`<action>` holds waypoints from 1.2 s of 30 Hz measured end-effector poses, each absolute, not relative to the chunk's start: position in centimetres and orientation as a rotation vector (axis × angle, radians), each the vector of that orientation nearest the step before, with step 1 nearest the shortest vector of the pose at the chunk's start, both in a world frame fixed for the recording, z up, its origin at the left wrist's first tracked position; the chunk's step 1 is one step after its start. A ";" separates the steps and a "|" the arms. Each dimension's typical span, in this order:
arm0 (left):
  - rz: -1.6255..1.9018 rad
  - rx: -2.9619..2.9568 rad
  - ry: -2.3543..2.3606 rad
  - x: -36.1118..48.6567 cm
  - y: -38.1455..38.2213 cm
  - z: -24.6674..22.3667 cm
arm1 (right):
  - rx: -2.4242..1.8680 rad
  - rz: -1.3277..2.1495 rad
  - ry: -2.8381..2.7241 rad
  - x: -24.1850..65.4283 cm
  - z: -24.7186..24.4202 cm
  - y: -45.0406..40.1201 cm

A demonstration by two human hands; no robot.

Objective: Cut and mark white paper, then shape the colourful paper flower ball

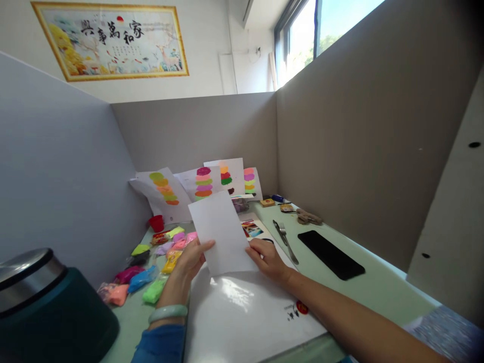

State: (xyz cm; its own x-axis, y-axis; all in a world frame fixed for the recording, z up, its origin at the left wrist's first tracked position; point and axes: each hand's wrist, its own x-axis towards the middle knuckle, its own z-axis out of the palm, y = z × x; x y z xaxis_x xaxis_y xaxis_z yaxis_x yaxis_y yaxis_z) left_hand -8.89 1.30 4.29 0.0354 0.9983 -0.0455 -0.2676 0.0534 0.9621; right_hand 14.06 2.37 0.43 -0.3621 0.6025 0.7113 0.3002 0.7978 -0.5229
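Note:
A blank white sheet of paper (223, 232) is held up, slightly tilted, between my two hands. My left hand (193, 257) grips its left edge, the thumb lying on the front face. At the lower right edge, my right hand (266, 257) pinches the paper between thumb and curled fingers. Below the sheet lies a glossy white board (242, 317) with a red mark and dark writing near its right side. Colourful soft packets (172, 262), in pink, yellow, blue, green and other colours, lie left of my left hand.
A dark green flask (56, 312) stands at the near left, a red cup (156, 223) behind the packets. Painted sheets (204, 182) lean at the back. Right are a fork (283, 229), a knife, a black phone-like slab (330, 254) and high partitions (351, 141).

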 end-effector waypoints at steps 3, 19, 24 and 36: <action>1.244 0.973 1.034 -8.7 1.3 4.2 | -0.660 0.315 -1.959 14.0 0.6 2.1; 1.253 0.988 1.027 -9.3 1.5 4.2 | -0.728 0.321 -1.848 13.8 -0.6 3.5; 1.257 1.018 0.990 -9.4 1.5 4.2 | -0.762 0.368 -1.834 13.8 -0.7 3.7; 1.347 1.096 1.010 -9.3 1.4 4.4 | -0.903 0.516 -1.829 13.7 -0.8 3.9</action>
State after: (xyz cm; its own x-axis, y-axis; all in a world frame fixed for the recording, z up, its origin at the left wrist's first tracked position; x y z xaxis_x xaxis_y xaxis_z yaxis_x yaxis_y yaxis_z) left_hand -9.30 1.37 4.39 -0.0006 0.9978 0.0661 -0.2164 -0.0647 0.9742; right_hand 13.73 3.89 -0.83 -0.2303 0.7739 0.5900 0.3514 0.6315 -0.6912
